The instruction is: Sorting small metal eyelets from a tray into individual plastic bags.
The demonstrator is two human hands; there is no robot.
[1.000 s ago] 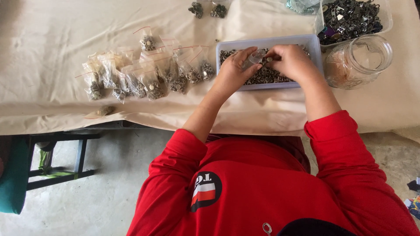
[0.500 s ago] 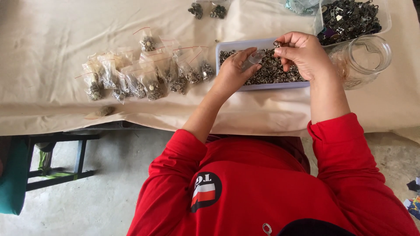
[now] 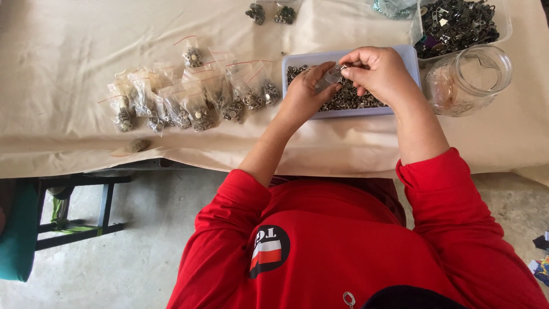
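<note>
Fingers of the left hand (image 3: 302,94) pinch a small clear plastic bag (image 3: 330,77), held just above the pale rectangular tray (image 3: 407,54) of small metal rings. Right hand (image 3: 378,71) meets it from the other side, fingertips closed at the bag's mouth; whether they grip a ring cannot be told. Tray sits on the cloth-covered table (image 3: 74,57), near its front edge, right of centre. Filled small bags (image 3: 189,100) lie clustered left of the tray. An open glass jar (image 3: 469,80) stands just beside the tray's right end.
</note>
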